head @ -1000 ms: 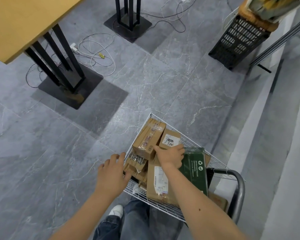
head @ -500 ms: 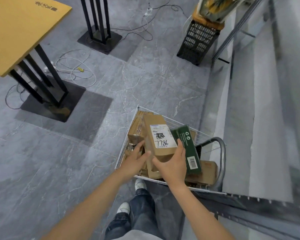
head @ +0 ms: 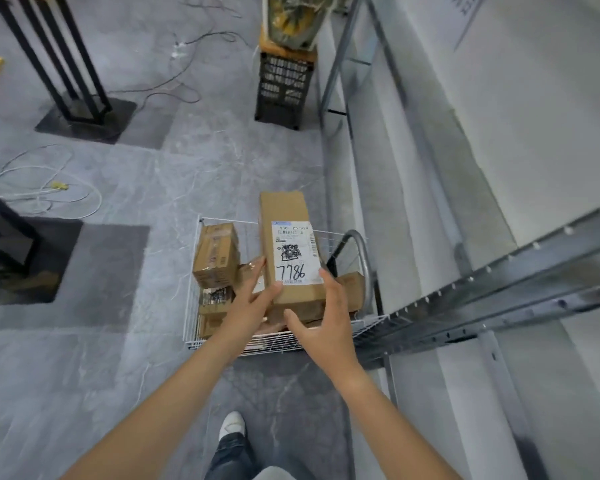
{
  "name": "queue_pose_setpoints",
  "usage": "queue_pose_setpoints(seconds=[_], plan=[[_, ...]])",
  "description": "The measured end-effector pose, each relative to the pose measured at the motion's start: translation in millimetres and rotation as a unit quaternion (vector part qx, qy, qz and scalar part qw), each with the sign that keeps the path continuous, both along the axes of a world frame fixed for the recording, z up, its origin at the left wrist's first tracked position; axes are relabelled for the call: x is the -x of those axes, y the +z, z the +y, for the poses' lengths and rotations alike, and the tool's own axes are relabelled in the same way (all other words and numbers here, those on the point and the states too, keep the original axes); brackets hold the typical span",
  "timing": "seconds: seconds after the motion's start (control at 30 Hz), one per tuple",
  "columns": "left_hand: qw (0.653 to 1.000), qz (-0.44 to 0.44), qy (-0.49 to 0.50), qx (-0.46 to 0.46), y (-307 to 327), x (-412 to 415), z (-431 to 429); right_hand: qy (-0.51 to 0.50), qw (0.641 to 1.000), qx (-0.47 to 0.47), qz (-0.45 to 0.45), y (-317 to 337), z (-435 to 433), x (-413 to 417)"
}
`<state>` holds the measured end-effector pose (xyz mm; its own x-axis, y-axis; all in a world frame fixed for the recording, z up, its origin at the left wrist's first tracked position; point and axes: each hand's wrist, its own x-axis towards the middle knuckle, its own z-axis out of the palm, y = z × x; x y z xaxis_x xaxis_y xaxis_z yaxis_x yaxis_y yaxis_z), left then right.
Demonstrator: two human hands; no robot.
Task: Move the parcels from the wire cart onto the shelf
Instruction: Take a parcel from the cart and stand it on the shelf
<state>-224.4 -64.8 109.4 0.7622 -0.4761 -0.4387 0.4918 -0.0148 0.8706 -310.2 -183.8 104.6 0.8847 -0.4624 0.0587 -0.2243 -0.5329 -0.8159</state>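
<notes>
Cardboard oblong parcel (head: 284,209): left hand (head: 248,301) pinches edge, right hand (head: 326,317) presses flat opposite.

Long cardboard parcel (head: 282,211) labelled 7786 tilts above the white wire cart (head: 208,344).
</notes>
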Motion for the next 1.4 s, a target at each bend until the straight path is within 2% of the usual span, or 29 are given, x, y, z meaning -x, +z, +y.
queue_pose_setpoints(seconds=[0.07,0.13,0.23,0.37,0.5,0.67,0.93,1.17,1.4], plan=[[0.999,-0.028,-0.041,-0.009,7.2,13.8,-1.6,-0.021,0.999,-0.049,-0.005,7.1,-9.5,23.7],[0.996,-0.043,-0.075,-0.013,14.4,32.5,-3.8,-0.038,0.989,-0.142,0.000,15.2,-19.7,50.4],[0.990,-0.068,-0.127,-0.009,23.3,71.1,-9.5,-0.038,0.954,-0.298,0.017,25.3,-32.3,95.8],[0.979,-0.095,-0.181,0.008,28.6,133.1,-16.8,-0.043,0.933,-0.355,0.025,26.3,-37.9,163.0],[0.970,-0.121,-0.213,0.002,25.5,199.1,-17.1,-0.048,0.929,-0.366,0.011,26.6,-32.7,234.2],[0.963,-0.114,-0.246,0.008,31.8,267.8,-9.4,-0.048,0.927,-0.373,0.006,31.3,-24.6,313.0],[0.946,-0.106,-0.305,0.022,44.8,330.3,7.1,-0.091,0.921,-0.378,-0.026,41.9,3.5,394.2],[0.904,-0.091,-0.412,0.068,46.7,367.3,25.2,-0.198,0.894,-0.391,-0.088,52.3,56.1,457.8],[0.846,-0.096,-0.517,0.087,47.4,409.8,77.0,-0.318,0.861,-0.370,-0.143,53.3,155.5,516.8]])
